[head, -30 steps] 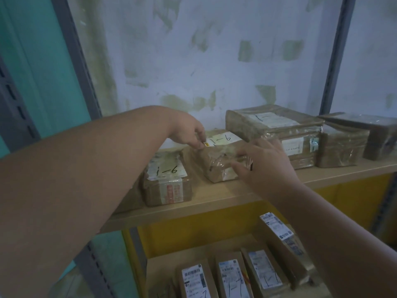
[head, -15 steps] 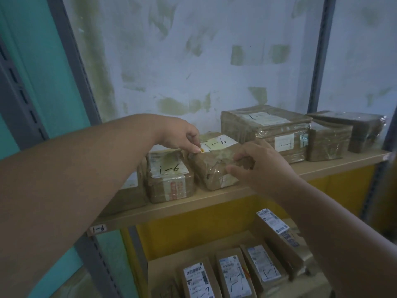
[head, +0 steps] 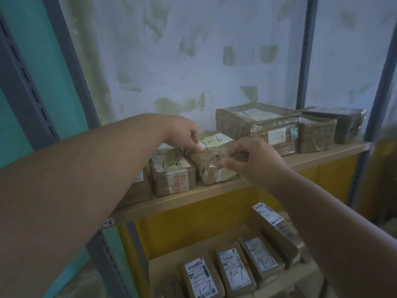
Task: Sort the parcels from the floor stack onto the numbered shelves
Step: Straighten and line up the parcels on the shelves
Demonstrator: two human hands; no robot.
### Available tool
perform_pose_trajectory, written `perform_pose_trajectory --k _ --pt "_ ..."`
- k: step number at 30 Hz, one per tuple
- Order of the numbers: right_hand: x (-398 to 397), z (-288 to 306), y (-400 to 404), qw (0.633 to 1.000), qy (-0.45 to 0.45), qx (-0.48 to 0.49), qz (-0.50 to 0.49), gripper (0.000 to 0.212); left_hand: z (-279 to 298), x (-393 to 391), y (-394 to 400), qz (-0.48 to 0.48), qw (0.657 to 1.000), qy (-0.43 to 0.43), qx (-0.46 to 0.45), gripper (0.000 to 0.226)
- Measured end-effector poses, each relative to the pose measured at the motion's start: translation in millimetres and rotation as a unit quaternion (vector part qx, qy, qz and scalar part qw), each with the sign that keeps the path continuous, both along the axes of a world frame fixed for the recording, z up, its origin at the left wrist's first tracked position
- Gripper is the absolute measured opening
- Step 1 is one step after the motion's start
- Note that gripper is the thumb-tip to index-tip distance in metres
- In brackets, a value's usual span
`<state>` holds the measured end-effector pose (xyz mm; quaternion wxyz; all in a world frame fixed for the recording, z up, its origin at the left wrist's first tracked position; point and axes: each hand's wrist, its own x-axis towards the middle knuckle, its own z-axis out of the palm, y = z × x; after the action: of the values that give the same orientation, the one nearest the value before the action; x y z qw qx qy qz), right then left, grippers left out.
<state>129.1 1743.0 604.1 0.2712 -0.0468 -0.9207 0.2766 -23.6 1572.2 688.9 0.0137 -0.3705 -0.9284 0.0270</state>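
Tape-wrapped parcel marked 1-6 (head: 211,162), on the 1-6 shelf (head: 225,190) at frame centre; left hand (head: 184,134) pinches its 10 o'clock corner, right hand (head: 253,160) grips its 3 o'clock end; seemingly light, slick film, best held by opposite ends.

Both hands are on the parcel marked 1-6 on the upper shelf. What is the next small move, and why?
Probably let go with both hands. The parcel already rests on the shelf tagged 1-6, beside another 1-6 parcel; the left hand and right hand only pinch its top corners.
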Motion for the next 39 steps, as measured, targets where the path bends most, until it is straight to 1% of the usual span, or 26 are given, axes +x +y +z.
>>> perform_pose_trajectory --k 10,12,15,19,22,25,27,31,34,36,37,39 --pt "-13 0 -2 1.0 -0.009 0.011 0.014 0.033 0 -6 -5 0.015 1.0 -0.002 0.006 0.032" --pt "-11 1 1 1.0 -0.015 0.019 0.017 0.036 0 -6 -4 0.013 1.0 -0.001 0.005 0.032" --pt "-7 9 12 0.999 -0.009 0.038 0.001 0.039 3 -7 2 0.007 1.0 0.003 0.008 0.034" --pt "0 24 39 0.998 0.019 0.045 -0.034 0.031 9 -9 20 -0.012 0.999 -0.003 0.041 0.035" --pt "0 34 68 0.996 0.035 0.071 -0.042 0.035 14 -9 44 -0.022 0.998 0.0 0.064 0.043" --pt "-4 47 101 0.992 0.044 0.106 -0.051 0.042 20 -13 69 -0.019 0.996 0.021 0.089 0.046" --pt "-7 56 124 0.989 0.042 0.131 -0.055 0.047 22 -20 85 -0.008 0.995 0.033 0.098 0.049" --pt "-15 66 166 0.984 0.026 0.172 -0.042 0.048 27 -34 115 0.007 0.993 0.049 0.109 0.053" --pt "-26 67 189 0.983 -0.005 0.182 -0.025 0.051 31 -42 129 0.03 0.995 0.057 0.074 0.058" --pt "-33 65 199 0.982 -0.031 0.184 -0.008 0.047 33 -47 130 0.066 0.997 0.036 0.032 0.062" --pt "-37 65 201 0.983 -0.039 0.182 0.003 0.045 34 -49 129 0.082 0.996 0.016 0.026 0.061" --pt "-43 63 204 0.983 -0.043 0.176 0.018 0.044 36 -48 128 0.095 0.995 -0.014 0.036 0.051"
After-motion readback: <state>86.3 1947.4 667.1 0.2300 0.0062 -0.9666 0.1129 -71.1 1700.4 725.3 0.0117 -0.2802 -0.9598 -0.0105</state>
